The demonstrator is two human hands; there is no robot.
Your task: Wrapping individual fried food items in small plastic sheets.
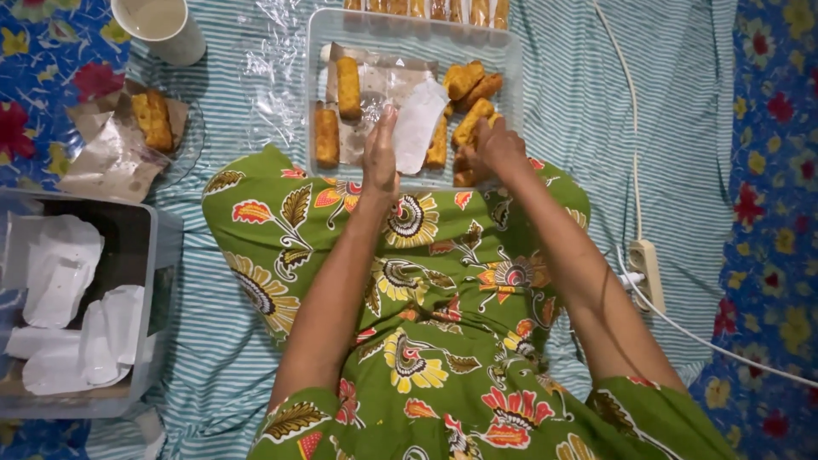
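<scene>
1. Your left hand (380,153) reaches over the near edge of the clear rectangular plastic tray (317,51), fingers stretched out flat and together, not closed on anything. Its fingertips touch the crinkled clear wrapping film (375,85) lying in the tray, just beside a white paper sleeve (417,123).
2. Your right hand (494,146) is curled over the pile of golden-brown fried rolls (470,85) at the right of the tray. It seems to pinch one roll at the near edge, though the fingers hide the grip, so you cannot be sure.
3. Two more long fried sticks (348,85) lie apart on the left side of the tray, on the film, one above the other and slightly offset.
4. A second row of fried pieces (426,7) shows at the top edge, beyond the tray.
5. The tray rests on a teal-and-white striped cloth (239,358), touching your lap in the green flowered dress (426,298).
6. To your left, a small glass dish (192,136) holds two fried rolls on brown paper, with a pale cup (162,25) beyond it.
7. Nearer, at left, a grey plastic bin (128,247) holds loose white paper sleeves.
8. At right, a white power strip (645,264) and its cable lie on the cloth, well apart from the tray.
</scene>
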